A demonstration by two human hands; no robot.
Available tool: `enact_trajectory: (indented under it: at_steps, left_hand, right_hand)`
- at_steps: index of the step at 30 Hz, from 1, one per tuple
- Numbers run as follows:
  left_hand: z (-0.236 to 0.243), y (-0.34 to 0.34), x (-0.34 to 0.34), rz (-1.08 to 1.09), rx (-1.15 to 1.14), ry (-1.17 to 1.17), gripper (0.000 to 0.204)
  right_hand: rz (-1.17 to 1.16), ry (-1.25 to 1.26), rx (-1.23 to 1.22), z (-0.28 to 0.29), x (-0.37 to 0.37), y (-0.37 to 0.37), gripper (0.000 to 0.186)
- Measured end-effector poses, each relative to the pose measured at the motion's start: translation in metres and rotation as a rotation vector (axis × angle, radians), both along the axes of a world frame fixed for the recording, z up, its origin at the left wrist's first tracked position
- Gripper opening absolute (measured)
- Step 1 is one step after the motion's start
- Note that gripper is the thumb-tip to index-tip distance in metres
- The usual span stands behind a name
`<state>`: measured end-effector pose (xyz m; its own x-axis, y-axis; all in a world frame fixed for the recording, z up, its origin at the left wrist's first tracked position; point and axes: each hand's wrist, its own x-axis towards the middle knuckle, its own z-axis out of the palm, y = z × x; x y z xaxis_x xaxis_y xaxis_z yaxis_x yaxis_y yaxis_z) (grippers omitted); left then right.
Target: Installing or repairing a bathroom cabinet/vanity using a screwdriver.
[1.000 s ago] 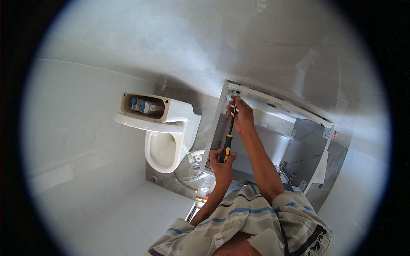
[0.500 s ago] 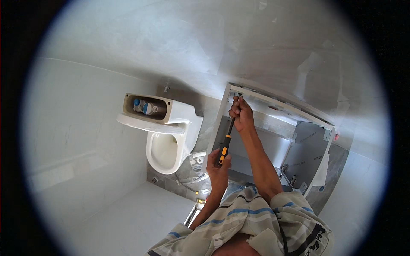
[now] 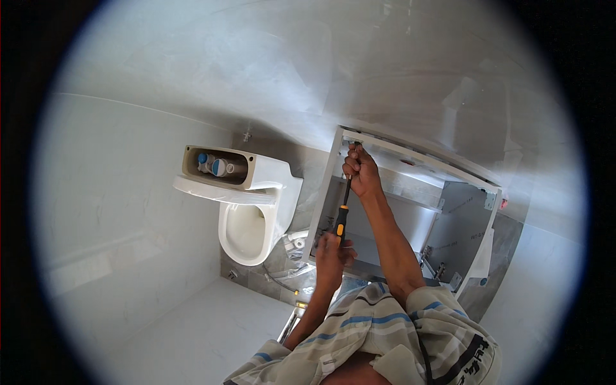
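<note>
A long screwdriver [image 3: 341, 226] with a black and orange handle and a dark shaft runs up toward the far left corner of an open grey cabinet [image 3: 375, 226]. My left hand [image 3: 332, 258] is closed round the lower end of its handle, partly smeared by motion. Closed round the upper shaft, my right hand [image 3: 361, 169] hides the tip. Its fingers lie close against a small metal bracket [image 3: 352, 141] under the cabinet's back rail [image 3: 417, 154]. Whether a screw sits at the tip, I cannot tell.
Left of the cabinet stands a white toilet [image 3: 276, 212], its tank open with blue and white fittings [image 3: 219, 167]. Pipe pieces [image 3: 296, 240] and a hose [image 3: 277, 282] lie on the floor between them. Hinges [image 3: 439, 272] and a cabinet door [image 3: 482, 260] are at the right.
My left hand has shifted its grip and turned on the handle, and the screwdriver stands slightly more upright. My right hand stays near the bracket.
</note>
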<state>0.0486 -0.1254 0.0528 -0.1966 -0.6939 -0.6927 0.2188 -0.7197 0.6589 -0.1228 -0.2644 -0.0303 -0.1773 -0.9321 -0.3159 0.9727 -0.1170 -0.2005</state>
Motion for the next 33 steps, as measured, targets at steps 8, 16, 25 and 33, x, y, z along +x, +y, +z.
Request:
enact_trajectory:
  at_steps: [8, 16, 25, 33]
  left_hand:
    - [-0.017, -0.001, 0.003, -0.123, -0.398, -0.186, 0.033]
    - [-0.001, -0.022, 0.010, -0.015, 0.108, 0.215, 0.028]
    - [-0.027, 0.005, 0.008, -0.292, -0.840, -0.819, 0.031]
    - [-0.017, -0.041, 0.034, -0.489, 0.006, -0.025, 0.025]
  right_hand:
    - [-0.054, 0.074, 0.170, 0.034, 0.012, 0.012, 0.022]
    - [-0.180, 0.280, 0.437, 0.034, 0.018, 0.012, 0.012]
    - [-0.043, 0.039, 0.122, 0.010, 0.016, 0.009, 0.019]
    - [-0.020, -0.129, -0.045, -0.003, 0.008, 0.010, 0.018]
